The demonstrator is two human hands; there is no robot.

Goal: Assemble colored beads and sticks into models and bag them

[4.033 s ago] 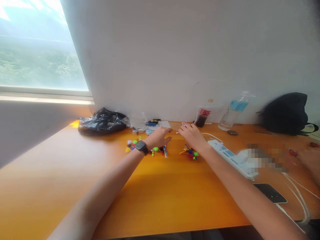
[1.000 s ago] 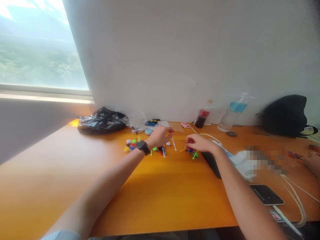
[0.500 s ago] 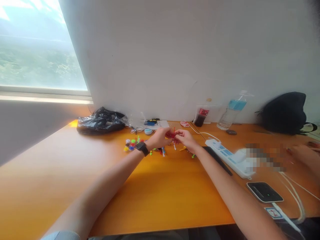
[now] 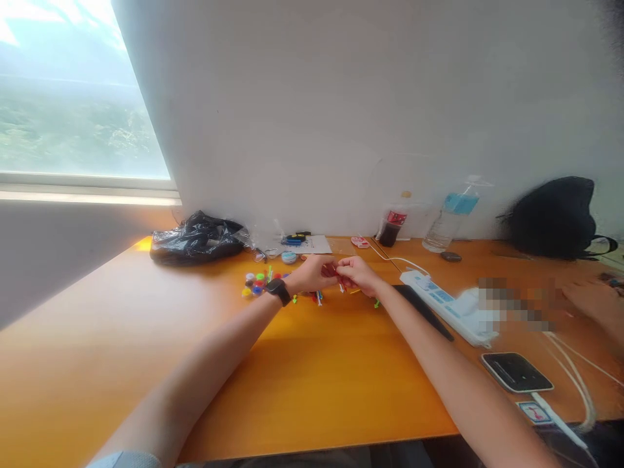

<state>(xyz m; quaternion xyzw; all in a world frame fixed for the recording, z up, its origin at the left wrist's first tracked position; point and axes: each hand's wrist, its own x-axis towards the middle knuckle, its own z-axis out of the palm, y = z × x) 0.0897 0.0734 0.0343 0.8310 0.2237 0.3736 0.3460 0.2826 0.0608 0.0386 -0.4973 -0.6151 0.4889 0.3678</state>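
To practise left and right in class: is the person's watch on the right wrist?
No, the watch is on the wrist of the left hand, while the right hand's wrist is bare.

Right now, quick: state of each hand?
Left hand: closed, fingers on a small red piece, partly hidden.
Right hand: closed, pinching the same piece.

On the table point(image 4: 312, 383), pieces point(image 4: 258, 284) are lying before the paper point(image 4: 319, 244), right of the bag point(image 4: 199, 240), left of the power strip point(image 4: 441, 304).
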